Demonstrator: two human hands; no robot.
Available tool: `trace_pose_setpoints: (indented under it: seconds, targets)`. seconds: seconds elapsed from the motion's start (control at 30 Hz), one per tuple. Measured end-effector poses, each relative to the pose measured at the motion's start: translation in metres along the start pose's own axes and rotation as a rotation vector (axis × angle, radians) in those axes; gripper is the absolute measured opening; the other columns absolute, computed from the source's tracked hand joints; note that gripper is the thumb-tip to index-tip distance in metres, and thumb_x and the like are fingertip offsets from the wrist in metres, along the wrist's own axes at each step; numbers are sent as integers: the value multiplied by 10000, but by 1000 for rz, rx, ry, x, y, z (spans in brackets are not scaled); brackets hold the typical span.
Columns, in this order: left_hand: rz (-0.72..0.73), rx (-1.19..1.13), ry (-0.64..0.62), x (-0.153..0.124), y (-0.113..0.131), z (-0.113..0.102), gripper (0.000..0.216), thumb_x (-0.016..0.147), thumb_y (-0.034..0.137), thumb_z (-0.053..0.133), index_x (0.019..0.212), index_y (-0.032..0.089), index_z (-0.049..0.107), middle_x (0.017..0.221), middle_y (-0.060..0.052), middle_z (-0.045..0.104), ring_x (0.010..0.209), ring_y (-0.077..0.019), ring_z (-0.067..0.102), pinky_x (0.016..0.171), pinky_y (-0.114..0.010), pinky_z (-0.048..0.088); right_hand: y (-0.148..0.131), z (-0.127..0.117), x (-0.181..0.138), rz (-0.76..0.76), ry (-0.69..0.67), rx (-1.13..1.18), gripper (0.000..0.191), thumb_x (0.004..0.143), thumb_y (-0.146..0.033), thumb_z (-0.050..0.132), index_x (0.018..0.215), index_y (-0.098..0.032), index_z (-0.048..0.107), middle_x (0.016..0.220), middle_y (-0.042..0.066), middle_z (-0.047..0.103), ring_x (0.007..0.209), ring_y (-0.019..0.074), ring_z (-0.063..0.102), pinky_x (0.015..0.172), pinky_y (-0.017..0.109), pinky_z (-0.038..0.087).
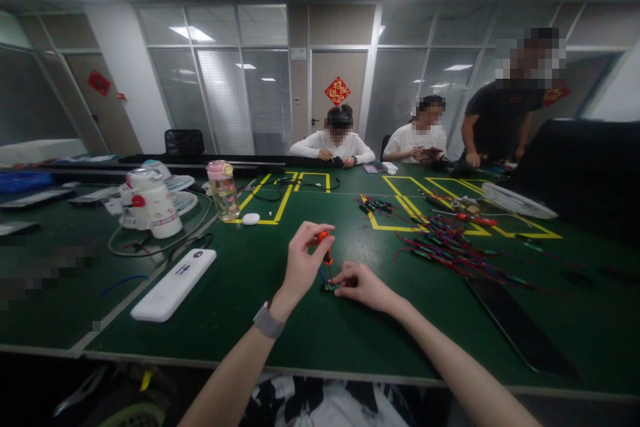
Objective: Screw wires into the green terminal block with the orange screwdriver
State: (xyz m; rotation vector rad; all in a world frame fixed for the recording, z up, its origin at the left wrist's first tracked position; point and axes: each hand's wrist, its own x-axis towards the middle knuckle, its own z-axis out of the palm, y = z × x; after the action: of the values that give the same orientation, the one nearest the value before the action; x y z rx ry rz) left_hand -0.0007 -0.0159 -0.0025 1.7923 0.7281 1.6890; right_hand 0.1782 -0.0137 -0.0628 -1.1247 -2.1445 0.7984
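My left hand (303,260) pinches the orange handle of a small screwdriver (325,247), held upright with its tip down on a small green circuit board (330,287). My right hand (363,283) lies on the green table (310,340) with its fingertips closed on that board, pressing it down. A grey watch sits on my left wrist. A blue wire runs from the board under the screwdriver.
A white power strip (174,284) lies to the left. Behind it stand a white jug (153,203), a pink-lidded bottle (223,190) and a white fan. A heap of red-wired parts (450,247) and a black tablet (515,327) lie to the right. Three people sit or stand at the far side.
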Motion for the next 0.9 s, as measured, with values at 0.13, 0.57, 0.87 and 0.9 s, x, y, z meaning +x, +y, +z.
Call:
trace_pose_setpoints:
  seconds: [0.13,0.57,0.87,0.9]
  targets:
    - [-22,-51,-58,-1,-1,1,251,942,294,510,1113,212,674,1036,-63,597,884,-151,621,741,-249,546,0,0,0,1,-5,9,196,742,-176,748,934,-187,784,738,2,537,667,133,508,625,240,402]
    - [21,59,-13,-3,-5,0,229,886,293,618,1095,248,700,902,-25,529,779,-124,565,673,-221,521,1,1,0,-1,-1,15,196,739,-179,748,931,-192,786,736,5,549,670,139,519,631,243,412]
    - [-19,34,-14,-2,-6,2,321,909,266,570,1228,256,611,992,-38,541,830,-132,602,700,-238,562,-2,0,0,23,-2,15,215,727,-155,752,939,-182,784,746,3,542,672,134,516,630,238,404]
    - [-15,57,10,-2,-6,2,299,886,263,606,1184,252,636,954,-27,529,817,-129,589,692,-230,557,-2,0,0,24,-2,15,213,727,-155,752,936,-181,784,745,3,540,671,134,515,628,238,403]
